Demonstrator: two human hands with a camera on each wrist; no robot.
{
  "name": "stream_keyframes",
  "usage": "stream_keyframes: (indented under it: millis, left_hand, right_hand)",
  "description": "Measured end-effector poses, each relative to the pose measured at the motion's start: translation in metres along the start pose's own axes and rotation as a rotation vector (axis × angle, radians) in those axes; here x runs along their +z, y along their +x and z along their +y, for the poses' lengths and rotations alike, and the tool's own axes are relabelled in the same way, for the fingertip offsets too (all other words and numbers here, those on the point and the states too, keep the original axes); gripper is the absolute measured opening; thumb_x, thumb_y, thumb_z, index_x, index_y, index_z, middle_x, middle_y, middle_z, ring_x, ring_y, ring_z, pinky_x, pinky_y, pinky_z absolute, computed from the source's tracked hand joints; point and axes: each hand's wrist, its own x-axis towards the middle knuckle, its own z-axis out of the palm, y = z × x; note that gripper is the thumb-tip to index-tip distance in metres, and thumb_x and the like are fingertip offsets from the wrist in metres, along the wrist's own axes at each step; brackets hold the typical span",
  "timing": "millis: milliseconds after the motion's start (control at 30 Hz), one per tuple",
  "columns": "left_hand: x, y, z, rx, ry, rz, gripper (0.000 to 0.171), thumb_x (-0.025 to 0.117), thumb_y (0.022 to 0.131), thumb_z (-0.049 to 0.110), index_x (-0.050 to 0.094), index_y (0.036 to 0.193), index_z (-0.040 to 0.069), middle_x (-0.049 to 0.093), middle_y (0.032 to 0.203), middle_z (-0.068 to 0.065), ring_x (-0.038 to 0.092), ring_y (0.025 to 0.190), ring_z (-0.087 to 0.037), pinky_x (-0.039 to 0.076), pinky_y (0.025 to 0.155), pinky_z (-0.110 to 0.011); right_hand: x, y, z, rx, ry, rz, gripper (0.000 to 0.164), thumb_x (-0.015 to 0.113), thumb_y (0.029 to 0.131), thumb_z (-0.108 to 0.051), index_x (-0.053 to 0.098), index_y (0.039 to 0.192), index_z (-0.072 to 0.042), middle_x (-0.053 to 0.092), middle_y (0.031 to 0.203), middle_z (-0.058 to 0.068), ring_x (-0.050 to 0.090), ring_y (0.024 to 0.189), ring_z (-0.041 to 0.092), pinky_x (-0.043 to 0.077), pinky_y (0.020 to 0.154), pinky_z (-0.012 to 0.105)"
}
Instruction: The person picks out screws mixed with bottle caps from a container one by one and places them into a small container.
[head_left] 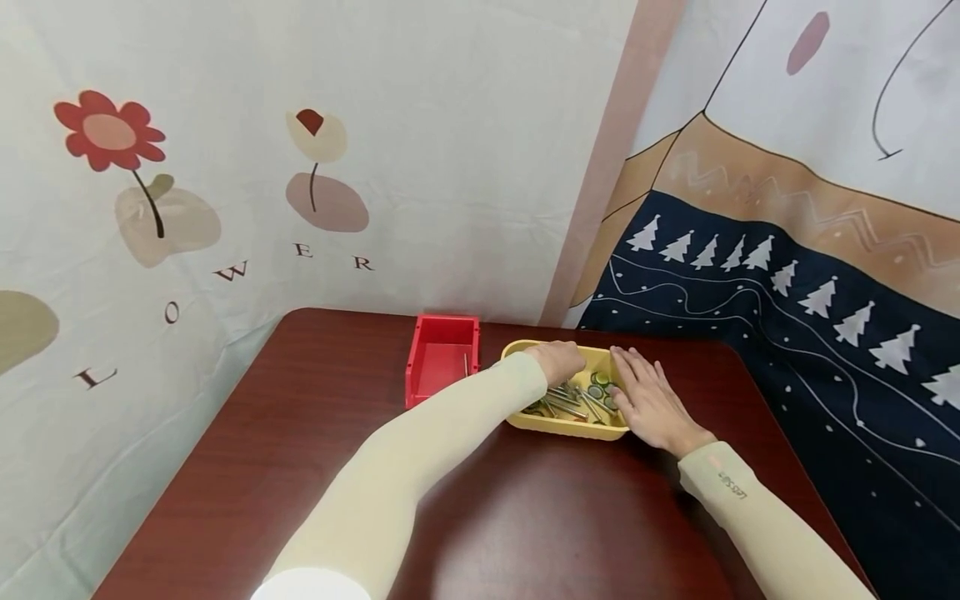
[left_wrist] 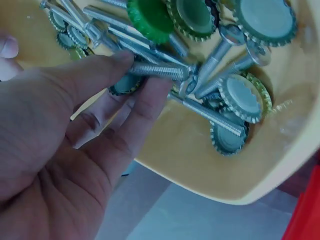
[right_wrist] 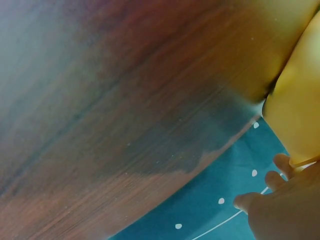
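Note:
A yellow bin stands on the table, holding a mix of metal bolts and crimped bottle caps. My left hand reaches into it from the left. Close up in the left wrist view, the thumb and a finger of that hand pinch a threaded bolt above the pile. One green bottle cap lies face up among silver ones. With fairly straight fingers, my right hand rests against the bin's right rim; in the right wrist view only some fingertips show beside the yellow wall.
Left of the yellow bin is a red bin with a thin metal piece inside, partly hidden by the left sleeve. Both bins sit toward the far edge of the dark red-brown table. Printed cloth hangs behind.

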Motion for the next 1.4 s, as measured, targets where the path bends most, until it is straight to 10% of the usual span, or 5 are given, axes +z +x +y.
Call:
stream_keyframes:
  millis: [333, 467, 867, 1400]
  left_hand:
    - [-0.068, -0.087, 0.01, -0.056, -0.225, -0.001, 0.025, 0.07, 0.117, 0.01, 0.082, 0.138, 0.017, 0.081, 0.131, -0.001, 0.076, 0.114, -0.015, 0.065, 0.102, -0.032]
    - [-0.061, -0.078, 0.0, -0.067, -0.296, 0.021, 0.03, 0.073, 0.116, 0.015, 0.082, 0.144, 0.021, 0.081, 0.14, 0.001, 0.078, 0.124, -0.013, 0.066, 0.108, -0.033]
    - [-0.083, -0.135, 0.005, -0.095, -0.423, 0.137, 0.037, 0.071, 0.115, 0.008, 0.075, 0.152, 0.012, 0.077, 0.149, -0.006, 0.072, 0.139, -0.022, 0.061, 0.118, -0.036]
    - [-0.068, -0.165, -0.022, -0.137, -0.586, 0.298, 0.035, 0.067, 0.112, 0.003, 0.078, 0.145, 0.003, 0.082, 0.132, -0.014, 0.072, 0.111, -0.022, 0.066, 0.104, -0.037]
  right_hand:
    - [-0.002, 0.0, -0.001, 0.007, 0.011, -0.008, 0.073, 0.052, 0.119, -0.026, 0.026, 0.184, -0.005, 0.032, 0.189, 0.024, 0.023, 0.179, 0.05, 0.018, 0.139, 0.085]
    - [-0.003, 0.0, -0.002, 0.01, 0.012, -0.015, 0.073, 0.052, 0.12, -0.027, 0.026, 0.184, -0.004, 0.032, 0.189, 0.024, 0.022, 0.179, 0.05, 0.017, 0.139, 0.084]
    - [-0.005, 0.001, -0.003, 0.022, 0.006, -0.038, 0.074, 0.051, 0.121, -0.029, 0.023, 0.186, -0.006, 0.031, 0.189, 0.025, 0.02, 0.18, 0.051, 0.015, 0.14, 0.084]
    - [-0.002, -0.002, -0.003, -0.001, 0.005, -0.012, 0.074, 0.052, 0.12, -0.028, 0.026, 0.184, -0.004, 0.032, 0.188, 0.025, 0.022, 0.179, 0.052, 0.018, 0.138, 0.085]
